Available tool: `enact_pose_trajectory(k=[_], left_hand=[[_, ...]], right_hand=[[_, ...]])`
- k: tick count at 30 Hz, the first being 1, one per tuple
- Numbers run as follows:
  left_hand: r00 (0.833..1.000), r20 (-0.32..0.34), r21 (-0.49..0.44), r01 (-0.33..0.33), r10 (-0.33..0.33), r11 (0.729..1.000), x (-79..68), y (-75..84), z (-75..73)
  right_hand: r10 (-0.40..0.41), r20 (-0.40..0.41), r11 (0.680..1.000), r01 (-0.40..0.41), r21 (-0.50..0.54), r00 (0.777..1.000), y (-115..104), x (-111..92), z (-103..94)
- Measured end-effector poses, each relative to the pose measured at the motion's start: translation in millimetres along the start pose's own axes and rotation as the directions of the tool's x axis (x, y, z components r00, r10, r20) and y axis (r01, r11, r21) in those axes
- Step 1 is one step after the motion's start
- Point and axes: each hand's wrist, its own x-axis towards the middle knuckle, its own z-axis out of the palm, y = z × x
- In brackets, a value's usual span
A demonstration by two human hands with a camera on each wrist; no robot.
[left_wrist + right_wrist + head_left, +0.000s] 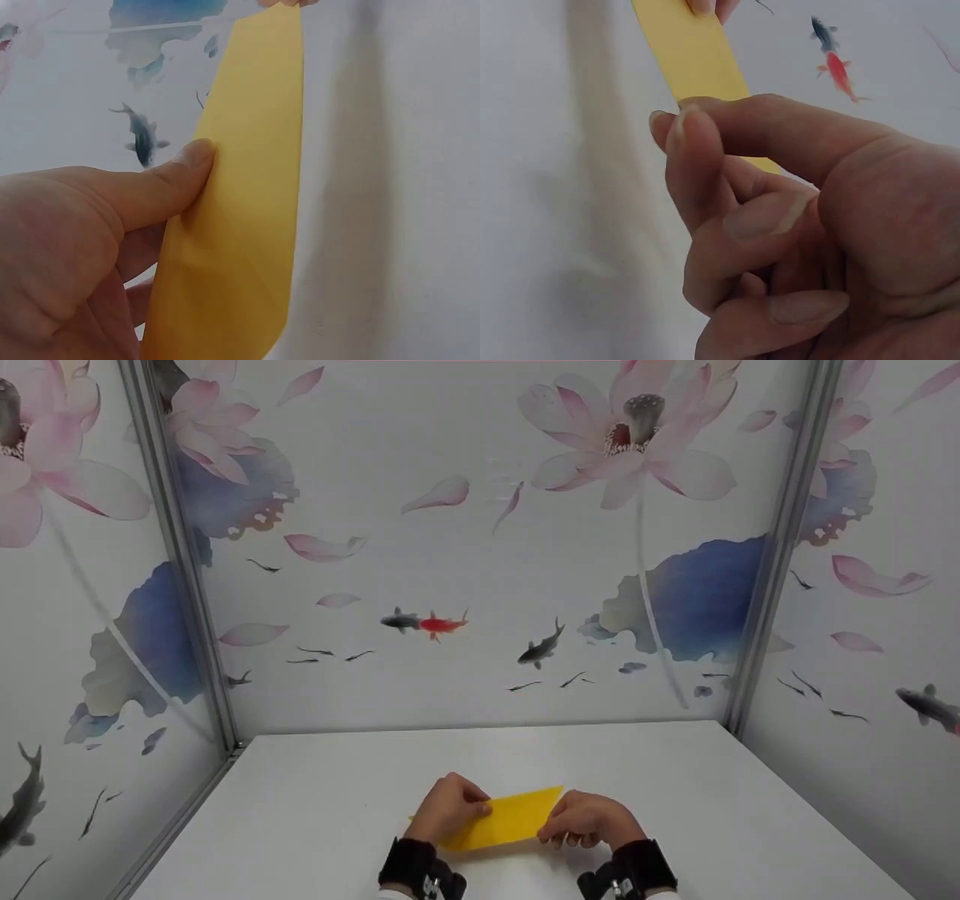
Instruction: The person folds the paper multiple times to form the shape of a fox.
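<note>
A long piece of yellow paper point(517, 817) is held above the white table, slanting up to the right. The left hand point(450, 808) grips its left part, and in the left wrist view the thumb point(196, 156) lies flat on the face of the yellow paper point(247, 150) while the other fingers are behind it. At the right end, the right hand point(592, 819) pinches the lower corner. In the right wrist view, the thumb and index finger of the right hand point(780, 195) meet at the edge of the yellow paper point(694, 56), with the remaining fingers curled below.
Beneath the hands is a white table point(337, 765). Panels printed with lotus flowers and fish surround it, including a back wall point(465, 562), joined by metal posts point(184, 555) at the corners. Black straps with small cameras circle both wrists.
</note>
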Motion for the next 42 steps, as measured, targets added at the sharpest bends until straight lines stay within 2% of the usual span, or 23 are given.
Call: enact_pose_trajectory(k=[2, 5, 11, 14, 21, 34, 42], left_hand=[[1.0, 0.028, 0.007, 0.012, -0.013, 1.0, 0.0, -2.3, 2.6], [0.998, 0.053, 0.022, 0.027, -0.028, 0.999, -1.2, -4.6, 6.6], [0.997, 0.08, 0.042, -0.009, 0.006, 0.999, -3.4, -7.5, 16.5], [0.995, 0.093, 0.056, -0.027, 0.021, 0.998, -2.6, -7.6, 21.4], [0.996, 0.074, 0.118, -0.056, 0.047, 0.991, 0.2, -7.7, 29.3], [0.994, 0.036, 0.143, -0.105, 0.101, 0.984, 1.1, -9.6, 33.5], [0.995, 0.013, 0.145, -0.097, 0.096, 0.985, 0.7, -10.7, 33.5]], right_hand=[[0.05, -0.007, 0.998, -0.051, -0.048, 0.999, 0.3, -0.7, -0.3], [0.102, -0.064, 0.989, -0.108, -0.104, 0.993, 1.3, -1.6, -2.2], [0.1, -0.231, 0.989, -0.121, -0.082, 0.968, 9.5, -2.5, -7.7], [0.096, -0.275, 0.99, -0.12, -0.07, 0.957, 14.2, -1.3, -8.5], [0.143, -0.252, 0.984, -0.165, -0.068, 0.957, 23.8, 6.0, -6.5], [0.151, -0.252, 0.985, -0.168, -0.048, 0.956, 30.7, 7.1, -6.5], [0.156, -0.204, 0.985, -0.167, -0.036, 0.966, 33.8, 7.1, -9.4]])
